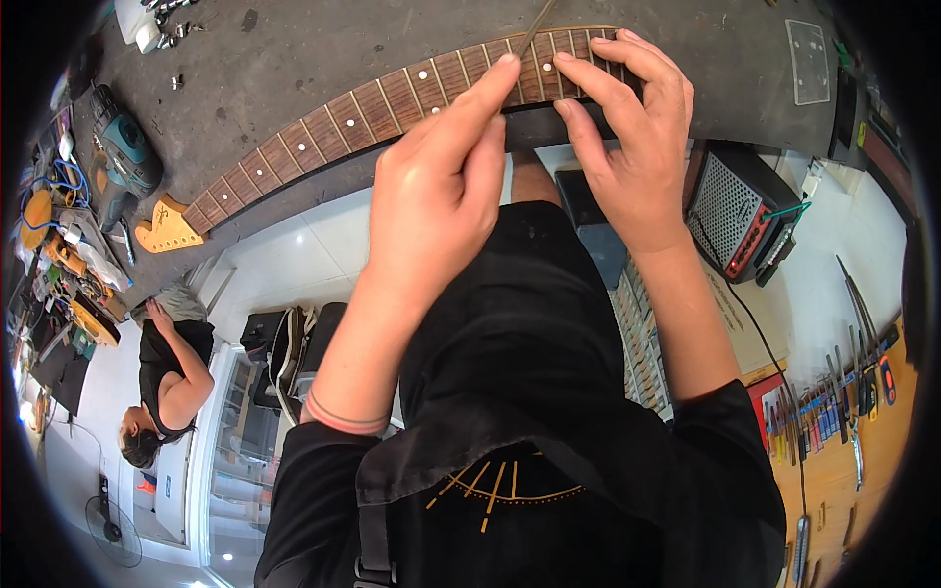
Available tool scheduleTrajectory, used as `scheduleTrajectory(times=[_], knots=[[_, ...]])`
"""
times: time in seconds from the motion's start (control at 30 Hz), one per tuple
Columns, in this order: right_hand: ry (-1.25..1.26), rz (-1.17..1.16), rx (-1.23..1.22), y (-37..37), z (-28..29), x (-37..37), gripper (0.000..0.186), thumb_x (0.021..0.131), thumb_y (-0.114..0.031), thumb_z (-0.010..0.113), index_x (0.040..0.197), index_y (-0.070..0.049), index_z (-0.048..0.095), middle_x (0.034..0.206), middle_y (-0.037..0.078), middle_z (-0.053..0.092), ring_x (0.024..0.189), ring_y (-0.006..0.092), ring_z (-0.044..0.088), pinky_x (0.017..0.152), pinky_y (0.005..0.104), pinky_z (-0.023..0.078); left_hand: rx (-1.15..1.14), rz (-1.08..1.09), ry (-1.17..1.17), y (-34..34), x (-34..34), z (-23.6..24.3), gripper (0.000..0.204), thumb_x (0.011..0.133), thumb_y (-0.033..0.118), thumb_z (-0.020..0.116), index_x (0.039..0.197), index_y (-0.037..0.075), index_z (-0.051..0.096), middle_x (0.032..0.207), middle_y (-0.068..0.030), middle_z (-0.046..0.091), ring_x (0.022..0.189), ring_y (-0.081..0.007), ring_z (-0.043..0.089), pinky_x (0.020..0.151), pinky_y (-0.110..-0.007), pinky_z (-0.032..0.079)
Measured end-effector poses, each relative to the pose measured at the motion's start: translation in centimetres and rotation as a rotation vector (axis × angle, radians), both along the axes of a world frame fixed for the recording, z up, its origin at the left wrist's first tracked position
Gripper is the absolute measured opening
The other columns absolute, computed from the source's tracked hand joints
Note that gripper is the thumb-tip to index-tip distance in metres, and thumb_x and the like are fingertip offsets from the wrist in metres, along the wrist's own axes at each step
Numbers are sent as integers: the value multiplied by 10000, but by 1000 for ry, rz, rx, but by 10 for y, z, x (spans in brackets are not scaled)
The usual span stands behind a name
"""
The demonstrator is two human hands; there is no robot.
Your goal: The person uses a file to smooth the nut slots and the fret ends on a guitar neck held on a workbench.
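A guitar neck (pixel 324 134) lies across the dark bench, its pale headstock (pixel 169 227) at the left and its dark fretboard with metal frets and white dots facing up. My left hand (pixel 436 191) is closed, pinching a thin metal tool (pixel 535 26) that slants over the frets near the neck's right end; its exact kind is unclear. My right hand (pixel 632 127) spans that right end, with the thumb at the near edge and curved fingers on the fretboard and towards the far edge, gripping the neck.
A teal and black power drill (pixel 127 147) rests on the bench at left, beside cluttered tools and cables. A clear plate (pixel 808 63) lies at the far right. Below the bench stand an amplifier (pixel 727 211) and a tool rack (pixel 833 412). Another person (pixel 174 367) is at the left.
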State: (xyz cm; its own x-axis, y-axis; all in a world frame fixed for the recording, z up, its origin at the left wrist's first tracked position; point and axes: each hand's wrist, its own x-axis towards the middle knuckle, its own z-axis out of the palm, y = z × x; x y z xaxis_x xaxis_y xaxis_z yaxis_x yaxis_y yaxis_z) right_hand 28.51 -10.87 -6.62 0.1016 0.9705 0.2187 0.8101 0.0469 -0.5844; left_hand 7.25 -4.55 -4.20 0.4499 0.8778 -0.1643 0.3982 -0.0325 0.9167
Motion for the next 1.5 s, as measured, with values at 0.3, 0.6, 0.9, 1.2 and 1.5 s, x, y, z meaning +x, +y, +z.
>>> scheduleTrajectory(times=[0.3,0.6,0.9,1.2,1.5], knots=[[-150,41,-130,17,26,-4,527,910,-183,912,1426,-233,815,1458,76,639,1333,308,582,1202,482,406,-697,383,-377,-14,-4,28,431,1193,113,587,1613,47,660,787,66,511,626,-3,400,536,-189,310],[20,-67,-52,-1,1,3,573,888,-151,936,1434,-213,774,1470,65,604,1343,336,551,1119,462,498,-745,302,-355,-35,-7,25,433,1186,97,618,1608,10,652,967,17,716,753,-79,603,647,-255,489],[12,-11,-25,0,-7,12,558,885,-134,935,1412,-248,790,1474,61,605,1351,336,557,1133,464,501,-272,149,-144,-4,12,16,391,1145,62,661,1526,1,721,1074,-66,845,851,-145,760,747,-315,600],[143,82,5,1,-22,38,545,873,-213,969,1393,-228,809,1489,82,600,1296,298,570,1036,419,533,-894,471,-429,-48,18,39,503,1192,180,596,1659,-6,584,736,34,451,602,-55,371,542,-248,295],[93,109,54,1,-27,43,580,849,-186,986,1402,-208,812,1474,87,597,1293,283,586,1013,400,546,39,-24,169,-15,39,9,389,1110,-29,664,1492,-33,737,1403,-134,826,1144,-202,798,990,-341,615]])
